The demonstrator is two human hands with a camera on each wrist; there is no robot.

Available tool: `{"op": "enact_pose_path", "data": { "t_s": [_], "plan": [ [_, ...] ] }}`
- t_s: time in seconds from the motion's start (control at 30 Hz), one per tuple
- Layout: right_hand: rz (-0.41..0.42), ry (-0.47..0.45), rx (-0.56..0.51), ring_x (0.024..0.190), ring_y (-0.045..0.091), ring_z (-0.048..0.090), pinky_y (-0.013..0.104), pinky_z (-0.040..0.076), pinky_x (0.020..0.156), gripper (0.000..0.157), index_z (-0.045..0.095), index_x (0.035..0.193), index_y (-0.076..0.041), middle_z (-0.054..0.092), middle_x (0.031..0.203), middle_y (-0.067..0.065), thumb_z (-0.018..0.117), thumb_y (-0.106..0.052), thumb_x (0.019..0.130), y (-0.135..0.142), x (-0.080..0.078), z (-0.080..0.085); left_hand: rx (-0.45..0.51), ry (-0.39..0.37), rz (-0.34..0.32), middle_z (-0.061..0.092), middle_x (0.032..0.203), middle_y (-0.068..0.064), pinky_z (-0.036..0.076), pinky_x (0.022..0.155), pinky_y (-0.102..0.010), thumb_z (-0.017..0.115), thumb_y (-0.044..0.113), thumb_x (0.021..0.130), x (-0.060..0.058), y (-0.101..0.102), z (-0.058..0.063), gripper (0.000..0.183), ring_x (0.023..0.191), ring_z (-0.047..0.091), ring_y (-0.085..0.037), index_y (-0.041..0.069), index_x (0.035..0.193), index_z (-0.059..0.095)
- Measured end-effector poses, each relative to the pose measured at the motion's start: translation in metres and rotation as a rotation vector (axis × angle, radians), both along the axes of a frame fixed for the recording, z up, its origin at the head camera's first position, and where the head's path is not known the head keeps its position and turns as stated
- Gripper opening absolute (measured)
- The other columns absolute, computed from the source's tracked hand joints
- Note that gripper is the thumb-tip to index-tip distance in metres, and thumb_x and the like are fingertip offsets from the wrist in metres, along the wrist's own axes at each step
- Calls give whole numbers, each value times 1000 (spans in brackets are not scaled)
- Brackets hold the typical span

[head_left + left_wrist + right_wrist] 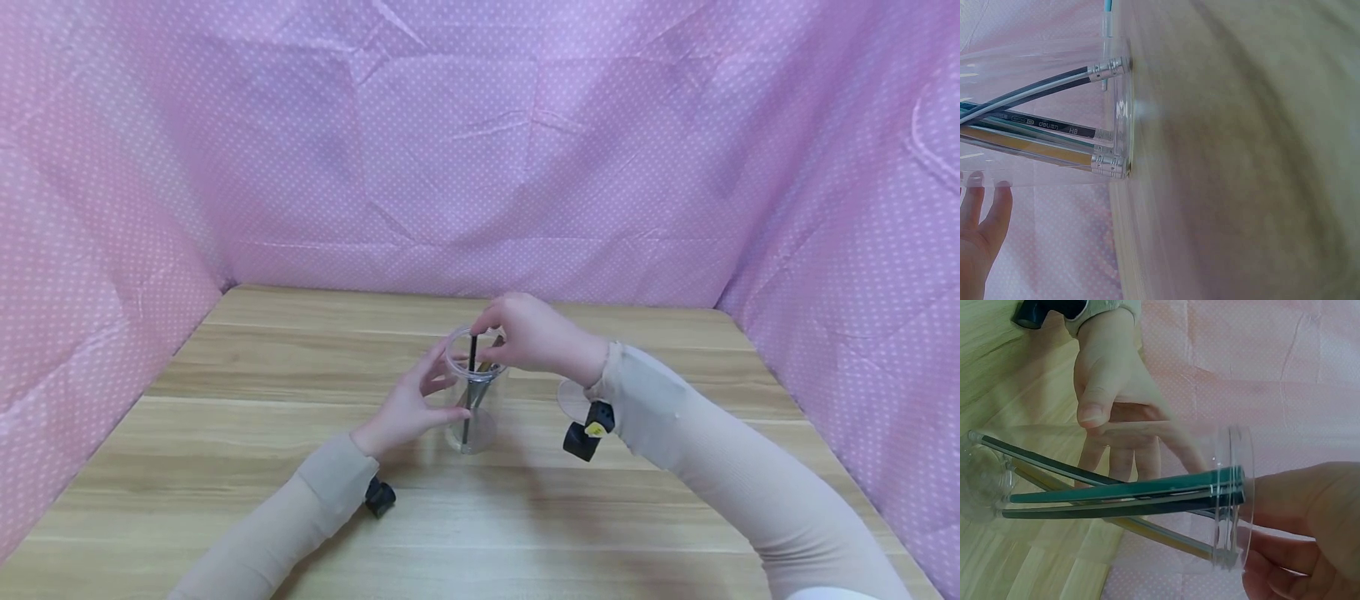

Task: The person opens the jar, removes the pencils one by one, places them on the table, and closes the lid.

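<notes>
A clear plastic jar stands upright on the wooden table, several pencils inside it. My left hand grips its side, thumb on the near wall and fingers behind. In the left wrist view, black pencils and a yellow pencil rest with metal ferrules at the jar's base; one black pencil leans across. A green pencil shows in the right wrist view. At the jar's mouth my right hand pinches the top of a black pencil, its fingertips partly hidden by the rim.
A clear round lid lies on the table right of the jar, partly behind the right wrist camera. Pink dotted cloth hangs around the back and both sides.
</notes>
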State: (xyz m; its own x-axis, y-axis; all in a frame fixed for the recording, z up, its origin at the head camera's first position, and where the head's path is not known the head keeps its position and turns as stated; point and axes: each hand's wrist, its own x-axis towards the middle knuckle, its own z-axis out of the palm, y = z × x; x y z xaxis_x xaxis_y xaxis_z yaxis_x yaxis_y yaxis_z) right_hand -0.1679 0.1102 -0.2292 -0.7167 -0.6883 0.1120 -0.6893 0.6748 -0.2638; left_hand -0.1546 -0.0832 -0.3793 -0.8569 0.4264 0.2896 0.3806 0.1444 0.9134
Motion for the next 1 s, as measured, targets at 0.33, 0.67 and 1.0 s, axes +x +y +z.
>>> {"op": "enact_pose_path", "data": {
  "t_s": [0.33,0.67,1.0],
  "plan": [
    [54,18,-89,78,16,69,20,58,67,16,73,93,-5,74,88,6,75,-9,78,-1,2,-6,-19,-18,4,49,137,-10,52,96,-38,80,7,73,2,0,0,102,122,53,-34,38,149,19],
    [67,-8,-118,73,11,66,17,54,63,14,66,83,-9,70,82,1,77,-5,75,-5,1,-11,-21,-24,17,51,132,-13,52,97,-38,80,5,73,3,1,1,102,122,53,-34,34,150,19],
    [74,-27,-115,66,7,62,16,50,57,16,61,80,-9,68,74,0,77,-6,76,-6,-2,-14,-23,-20,19,52,126,-14,52,97,-37,80,5,73,4,2,1,102,121,53,-35,30,151,19]
  ]
}}
